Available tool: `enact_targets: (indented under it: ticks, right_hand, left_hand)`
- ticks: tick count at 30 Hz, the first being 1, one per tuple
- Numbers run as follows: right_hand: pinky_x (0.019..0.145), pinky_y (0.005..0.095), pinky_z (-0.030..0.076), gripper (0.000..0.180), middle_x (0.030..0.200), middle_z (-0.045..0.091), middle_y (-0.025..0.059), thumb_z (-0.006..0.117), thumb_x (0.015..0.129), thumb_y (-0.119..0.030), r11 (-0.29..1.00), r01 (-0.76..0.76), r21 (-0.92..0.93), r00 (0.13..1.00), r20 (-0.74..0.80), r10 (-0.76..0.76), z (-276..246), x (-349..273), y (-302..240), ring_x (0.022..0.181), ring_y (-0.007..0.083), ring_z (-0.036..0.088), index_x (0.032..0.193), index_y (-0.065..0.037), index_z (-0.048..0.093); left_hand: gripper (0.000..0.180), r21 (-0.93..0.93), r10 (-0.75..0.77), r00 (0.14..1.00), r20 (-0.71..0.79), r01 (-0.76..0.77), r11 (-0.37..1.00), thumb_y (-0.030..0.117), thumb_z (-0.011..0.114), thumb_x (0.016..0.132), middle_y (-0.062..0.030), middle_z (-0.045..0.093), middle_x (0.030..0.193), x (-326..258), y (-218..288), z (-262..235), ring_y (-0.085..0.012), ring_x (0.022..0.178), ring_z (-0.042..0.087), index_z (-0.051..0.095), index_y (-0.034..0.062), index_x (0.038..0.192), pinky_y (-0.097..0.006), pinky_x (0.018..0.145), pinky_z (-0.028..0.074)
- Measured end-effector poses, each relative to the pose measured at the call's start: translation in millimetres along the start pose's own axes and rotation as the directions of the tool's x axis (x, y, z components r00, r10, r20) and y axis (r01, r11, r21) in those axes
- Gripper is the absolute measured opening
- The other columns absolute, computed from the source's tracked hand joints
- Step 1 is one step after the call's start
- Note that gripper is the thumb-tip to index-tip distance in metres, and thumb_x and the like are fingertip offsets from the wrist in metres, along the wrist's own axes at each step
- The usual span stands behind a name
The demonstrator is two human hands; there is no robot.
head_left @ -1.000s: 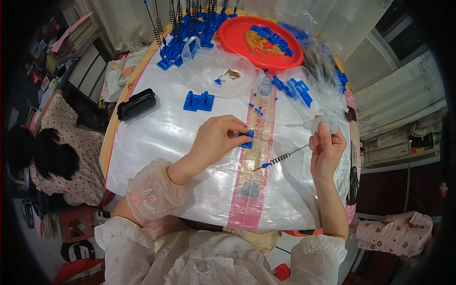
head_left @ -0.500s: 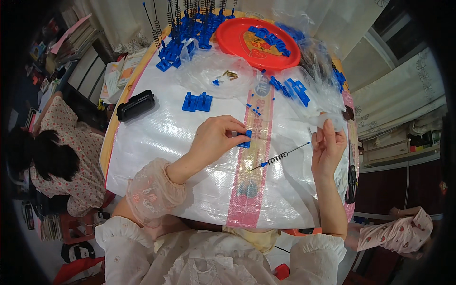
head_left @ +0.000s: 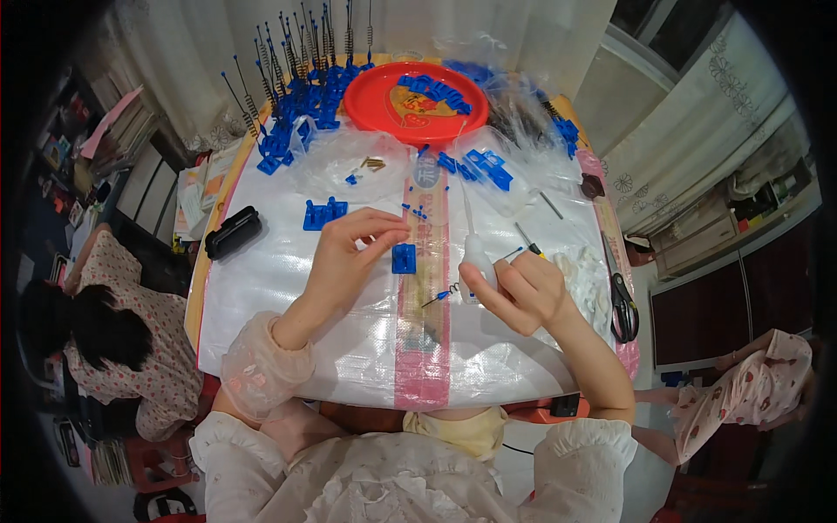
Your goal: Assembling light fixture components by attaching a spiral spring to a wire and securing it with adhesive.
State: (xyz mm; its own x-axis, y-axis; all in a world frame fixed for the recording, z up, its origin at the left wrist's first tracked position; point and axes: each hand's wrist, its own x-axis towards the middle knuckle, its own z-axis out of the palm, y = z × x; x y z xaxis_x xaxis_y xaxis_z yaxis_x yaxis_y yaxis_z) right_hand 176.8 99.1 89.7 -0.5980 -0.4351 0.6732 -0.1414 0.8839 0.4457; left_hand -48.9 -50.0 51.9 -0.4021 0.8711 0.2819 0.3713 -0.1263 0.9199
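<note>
Working over a tabletop (head_left: 288, 288) covered in white plastic sheeting, with the left hand (head_left: 349, 261) hovering just beside a small blue plastic block (head_left: 404, 258) lying on the pink strip (head_left: 425, 349) down the sheet's middle, thumb and forefinger pinched close together on something too small to tell. Right hand (head_left: 523, 292) curled around a small white squeeze bottle (head_left: 476, 258), fingers closed on it, with a thin spring-tipped rod (head_left: 443, 295) with a blue end jutting leftward from the same grip. More blue pieces (head_left: 324, 213) scattered above the hands; a red round tray (head_left: 416, 103) holding further blue parts at the far edge, flanked by upright wire antennas on blue bases (head_left: 292, 96). Black case (head_left: 233, 232) near the left edge, scissors (head_left: 622, 301) at the right. Another person (head_left: 113, 331) seated at left.
</note>
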Motion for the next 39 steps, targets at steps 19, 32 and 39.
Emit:
enact_targets:
  ticks: [19,32,39]
  right_hand:
    - [0.061,0.0315,0.051,0.025,0.086,0.064,0.0054,0.071,0.072,-0.004,0.886,-0.378,0.267,0.918,0.229,0.323,-35.7,-25.1,-28.4,0.072,0.0208,0.062,0.097,-0.007,0.068]
    - [0.091,0.0464,0.046,0.030,0.108,0.053,0.0237,0.063,0.084,-0.001,0.021,-0.878,-0.479,-0.081,0.191,0.978,-145.2,-184.7,-11.2,0.105,0.0426,0.057,0.111,0.007,0.055]
    - [0.085,0.0439,0.051,0.035,0.099,0.064,0.0239,0.072,0.078,-0.006,-0.033,-0.824,-0.566,-0.249,0.309,0.918,-146.1,-196.5,5.1,0.096,0.0401,0.065,0.107,0.009,0.060]
  left_hand:
    - [0.026,-0.560,-0.385,0.798,0.463,0.600,0.571,0.030,0.047,0.108,-0.0024,0.064,0.100,-23.4,64.3,85.8,-0.0065,0.090,0.063,0.054,0.0085,0.120,-0.023,0.070,0.054]
    - [0.020,-0.426,-0.314,0.851,0.422,0.491,0.760,0.022,0.052,0.105,-0.0012,0.059,0.086,-20.8,14.2,71.8,-0.0037,0.070,0.055,0.051,0.0064,0.117,-0.016,0.051,0.038]
    - [0.018,-0.443,-0.248,0.856,0.453,0.458,0.770,0.021,0.052,0.105,-0.0007,0.058,0.086,-24.8,4.8,70.0,-0.0038,0.073,0.054,0.054,0.0047,0.113,-0.018,0.055,0.039]
